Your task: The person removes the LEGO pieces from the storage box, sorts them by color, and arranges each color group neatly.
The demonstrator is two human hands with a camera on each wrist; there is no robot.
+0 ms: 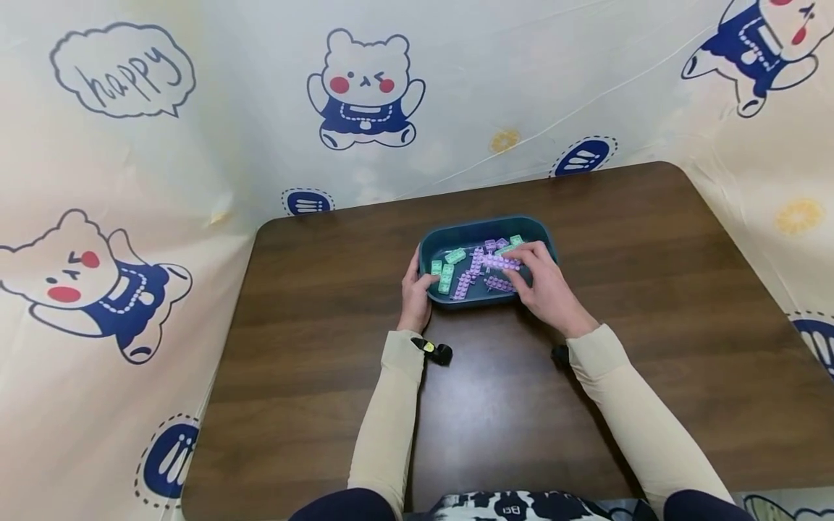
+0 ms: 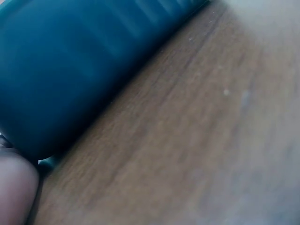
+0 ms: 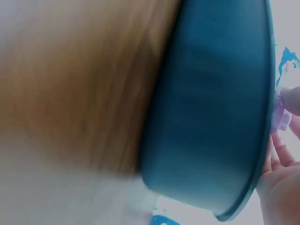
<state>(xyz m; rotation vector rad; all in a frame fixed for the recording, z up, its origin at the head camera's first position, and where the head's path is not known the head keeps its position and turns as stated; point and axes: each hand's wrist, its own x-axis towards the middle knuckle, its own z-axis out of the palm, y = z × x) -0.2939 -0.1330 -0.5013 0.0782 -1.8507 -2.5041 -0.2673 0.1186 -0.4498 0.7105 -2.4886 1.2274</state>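
Observation:
A dark teal tray (image 1: 465, 235) sits on the table, holding several purple building bricks (image 1: 461, 286) and several mint-green building bricks (image 1: 446, 278). My left hand (image 1: 415, 298) grips the tray's left end, thumb over the rim and fingers along the outer wall. Over the tray's right half, my right hand (image 1: 549, 291) pinches a purple building brick (image 1: 500, 262) between thumb and fingers; the same purple brick (image 3: 282, 117) shows at the edge of the right wrist view. The left wrist view has mostly the tray's outer wall (image 2: 70, 70), with a fingertip (image 2: 16, 187) at lower left.
The brown wood-grain table (image 1: 326, 325) extends around the tray on all sides. Behind and beside it hangs a pale sheet (image 1: 247, 87) printed with cartoon bears. A black wrist camera (image 1: 441, 354) is strapped at the left cuff.

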